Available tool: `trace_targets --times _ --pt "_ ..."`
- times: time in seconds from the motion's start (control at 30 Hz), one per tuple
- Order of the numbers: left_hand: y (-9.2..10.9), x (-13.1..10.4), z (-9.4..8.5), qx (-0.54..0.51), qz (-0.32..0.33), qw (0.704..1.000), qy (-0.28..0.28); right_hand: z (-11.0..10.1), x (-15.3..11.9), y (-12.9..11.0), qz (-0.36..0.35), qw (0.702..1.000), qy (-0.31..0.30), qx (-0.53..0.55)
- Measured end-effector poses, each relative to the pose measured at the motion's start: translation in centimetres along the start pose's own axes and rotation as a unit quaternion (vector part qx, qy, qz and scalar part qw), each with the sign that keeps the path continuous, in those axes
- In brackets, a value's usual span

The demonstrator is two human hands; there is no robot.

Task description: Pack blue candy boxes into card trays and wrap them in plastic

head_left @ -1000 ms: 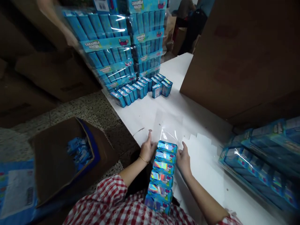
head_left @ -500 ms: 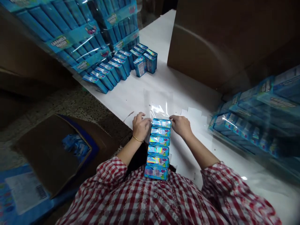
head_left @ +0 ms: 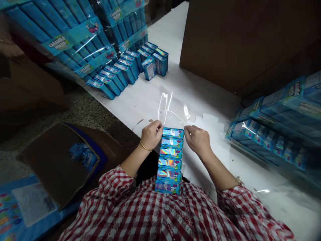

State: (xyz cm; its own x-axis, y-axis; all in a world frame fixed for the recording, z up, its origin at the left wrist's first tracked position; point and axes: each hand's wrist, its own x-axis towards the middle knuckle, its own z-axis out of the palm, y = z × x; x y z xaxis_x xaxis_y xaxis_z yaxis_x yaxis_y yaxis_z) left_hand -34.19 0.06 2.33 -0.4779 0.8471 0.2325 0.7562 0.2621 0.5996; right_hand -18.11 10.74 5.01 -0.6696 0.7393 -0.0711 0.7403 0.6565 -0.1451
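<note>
Several small blue candy packs [head_left: 171,153] stand in one row at the table's front edge, running toward my checked shirt. A clear plastic bag [head_left: 175,115] lies beyond the far end of this row, with bright glints along its edges. My left hand [head_left: 151,135] is closed in a pinch on the bag's near left edge, beside the farthest pack. On the other side my right hand [head_left: 198,139] pinches the near right edge between thumb and fingers. How far the film reaches over the packs I cannot tell.
More blue packs [head_left: 125,68] stand at the table's left edge, before stacked wrapped displays [head_left: 72,40]. A brown cardboard box [head_left: 225,43] is at the back right, wrapped displays [head_left: 276,113] at the right. An open carton [head_left: 57,160] sits lower left. Another person's hand [head_left: 11,50] shows far left.
The plastic film has lifted and spread from lying flat. My left fingers have closed on its edge; my right hand has shifted slightly. Another person's hand has appeared at the far left.
</note>
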Motion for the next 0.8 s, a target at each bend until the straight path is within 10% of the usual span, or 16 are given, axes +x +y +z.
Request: trace_targets --times 0.2,0.4,0.67,0.8 --pt "0.2 1.0 0.8 -0.087 -0.005 0.995 0.054 1.8 0.2 0.6 -0.042 0.988 0.140 0.040" --pt "-0.3 -0.3 1.1 -0.008 0.142 0.979 0.144 3.3 -0.6 2.2 -0.219 0.925 0.310 0.021" --pt "-1.9 -4.6 2.3 0.024 0.159 0.971 0.176 5.8 -2.8 3.3 -0.326 0.886 0.320 0.081" --pt "-2.2 -4.5 3.8 0.001 0.028 0.985 0.170 7.2 -2.8 2.4 -0.211 0.918 0.312 0.127"
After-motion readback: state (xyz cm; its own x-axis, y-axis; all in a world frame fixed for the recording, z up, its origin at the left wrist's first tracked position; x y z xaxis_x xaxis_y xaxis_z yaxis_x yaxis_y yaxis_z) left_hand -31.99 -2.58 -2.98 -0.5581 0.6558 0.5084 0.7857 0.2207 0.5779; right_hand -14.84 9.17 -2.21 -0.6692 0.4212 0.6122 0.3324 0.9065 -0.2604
